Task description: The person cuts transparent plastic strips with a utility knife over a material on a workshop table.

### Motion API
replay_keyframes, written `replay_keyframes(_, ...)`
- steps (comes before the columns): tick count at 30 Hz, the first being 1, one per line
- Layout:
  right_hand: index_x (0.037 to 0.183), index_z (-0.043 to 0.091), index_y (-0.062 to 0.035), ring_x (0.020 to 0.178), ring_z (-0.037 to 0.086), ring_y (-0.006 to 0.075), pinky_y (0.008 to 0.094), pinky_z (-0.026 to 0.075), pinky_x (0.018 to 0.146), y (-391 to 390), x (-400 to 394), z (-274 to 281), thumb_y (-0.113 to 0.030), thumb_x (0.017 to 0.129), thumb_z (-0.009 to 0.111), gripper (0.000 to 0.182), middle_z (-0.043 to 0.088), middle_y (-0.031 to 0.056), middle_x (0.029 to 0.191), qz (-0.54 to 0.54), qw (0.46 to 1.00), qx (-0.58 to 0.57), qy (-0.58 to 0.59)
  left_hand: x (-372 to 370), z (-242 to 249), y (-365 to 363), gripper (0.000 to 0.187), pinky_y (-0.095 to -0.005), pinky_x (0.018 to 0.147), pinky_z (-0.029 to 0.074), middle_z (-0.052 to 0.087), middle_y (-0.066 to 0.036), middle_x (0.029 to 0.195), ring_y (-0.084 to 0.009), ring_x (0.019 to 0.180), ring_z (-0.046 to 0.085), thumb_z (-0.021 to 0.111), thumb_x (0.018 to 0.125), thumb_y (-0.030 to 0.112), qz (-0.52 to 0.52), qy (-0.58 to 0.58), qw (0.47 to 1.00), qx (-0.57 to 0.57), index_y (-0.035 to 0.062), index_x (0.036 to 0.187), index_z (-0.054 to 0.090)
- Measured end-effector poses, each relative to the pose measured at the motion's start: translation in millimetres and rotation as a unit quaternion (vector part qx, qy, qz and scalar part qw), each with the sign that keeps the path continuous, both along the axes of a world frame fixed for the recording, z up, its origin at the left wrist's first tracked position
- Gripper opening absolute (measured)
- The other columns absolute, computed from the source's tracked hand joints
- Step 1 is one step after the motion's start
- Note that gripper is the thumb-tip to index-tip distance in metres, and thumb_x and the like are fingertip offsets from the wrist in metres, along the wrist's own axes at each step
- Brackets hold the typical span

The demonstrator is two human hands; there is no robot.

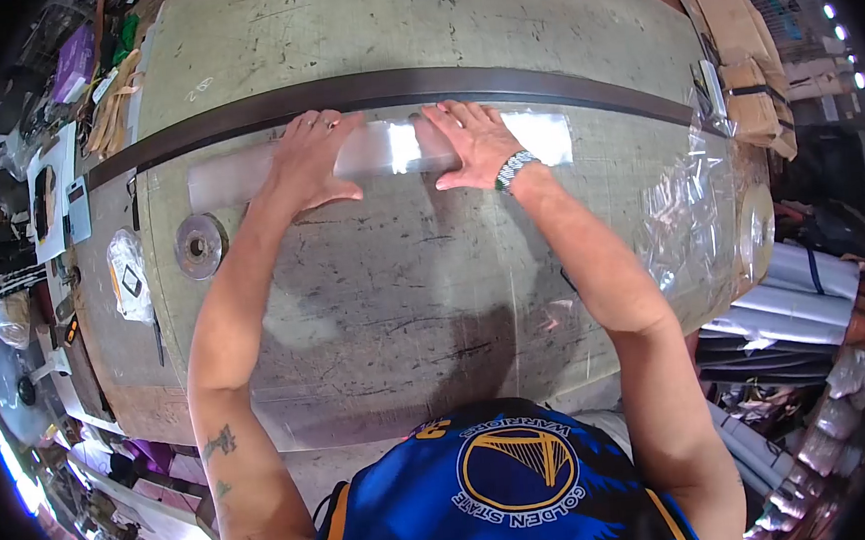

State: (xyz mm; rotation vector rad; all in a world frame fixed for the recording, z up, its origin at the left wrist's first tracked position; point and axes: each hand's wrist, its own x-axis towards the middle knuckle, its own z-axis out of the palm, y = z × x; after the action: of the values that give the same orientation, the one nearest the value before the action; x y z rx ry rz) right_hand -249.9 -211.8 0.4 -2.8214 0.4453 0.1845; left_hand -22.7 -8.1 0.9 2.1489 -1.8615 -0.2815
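A long strip of clear plastic sheet [379, 149] lies flat on the worn work table [384, 293], its surface shining near the right end. My left hand [312, 158] rests on the strip left of its middle, fingers stretched toward the far edge and thumb out to the side. On the right part of the strip lies my right hand [472, 143], fingers spread, with a metal watch on the wrist. Just beyond both sets of fingertips runs a long dark brown bar [390, 90] across the table. Neither hand grips anything.
A tape roll [200, 246] sits left of my left forearm, near a plastic-wrapped packet [131, 276]. Clear plastic scraps [685, 217] lie at the table's right. Cardboard boxes [748, 77] stand at the back right, and wrapped rolls [800, 289] are stacked beside the right edge.
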Motion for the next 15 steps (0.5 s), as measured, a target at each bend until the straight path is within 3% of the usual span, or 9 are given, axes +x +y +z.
replay_keyframes(3, 0.149, 0.049, -0.0096, 0.139, 0.044, 0.0333, 0.0462, 0.036, 0.115, -3, 11, -2, -0.043, 0.069, 0.090, 0.096, 0.048, 0.0163, 0.150, -0.012, 1.000, -0.002, 0.008, 18, -3, -16, 0.090, -0.0496, 0.113, 0.038, 0.055, -0.014, 0.129, -0.0382, 0.126, 0.050, 0.094, 0.059, 0.036, -0.021, 0.041, 0.994, 0.095, 0.0089, 0.135, 0.055)
replay_keyframes(6, 0.144, 0.053, -0.0078, 0.134, 0.046, 0.0303, 0.0440, 0.037, 0.112, -8, 10, -3, -0.039, 0.070, 0.089, 0.088, 0.052, 0.0140, 0.142, -0.003, 1.000, 0.002, -0.008, 15, -5, -13, 0.077, -0.0488, 0.110, 0.040, 0.055, -0.014, 0.126, -0.0372, 0.122, 0.050, 0.093, 0.062, 0.032, -0.043, 0.022, 0.998, 0.029, 0.0073, 0.125, 0.057)
replay_keyframes(9, 0.143, 0.055, -0.0080, 0.131, 0.048, 0.0307, 0.0443, 0.037, 0.111, -9, 11, -4, -0.041, 0.069, 0.089, 0.087, 0.054, 0.0134, 0.136, -0.006, 1.000, 0.004, -0.005, 11, -2, -17, 0.068, -0.0445, 0.102, 0.045, 0.056, -0.012, 0.123, -0.0344, 0.121, 0.051, 0.093, 0.061, 0.028, -0.027, 0.030, 0.998, 0.044, 0.0065, 0.118, 0.063)
replay_keyframes(12, 0.141, 0.057, -0.0087, 0.129, 0.048, 0.0314, 0.0453, 0.037, 0.110, -6, 13, 0, -0.042, 0.068, 0.090, 0.087, 0.054, 0.0136, 0.133, -0.015, 0.999, 0.032, 0.013, 19, -16, -18, 0.073, -0.0466, 0.105, 0.043, 0.054, -0.013, 0.126, -0.0367, 0.122, 0.049, 0.090, 0.063, 0.026, -0.057, 0.021, 0.998, 0.028, 0.0078, 0.126, 0.058)
replay_keyframes(15, 0.142, 0.056, -0.0103, 0.130, 0.047, 0.0335, 0.0478, 0.037, 0.110, -3, 10, -3, -0.044, 0.066, 0.091, 0.091, 0.054, 0.0148, 0.133, -0.041, 0.999, 0.018, -0.004, 7, 0, -21, 0.073, -0.0461, 0.102, 0.045, 0.055, -0.012, 0.123, -0.0361, 0.119, 0.050, 0.090, 0.063, 0.025, -0.049, 0.023, 0.999, 0.002, 0.0073, 0.126, 0.058)
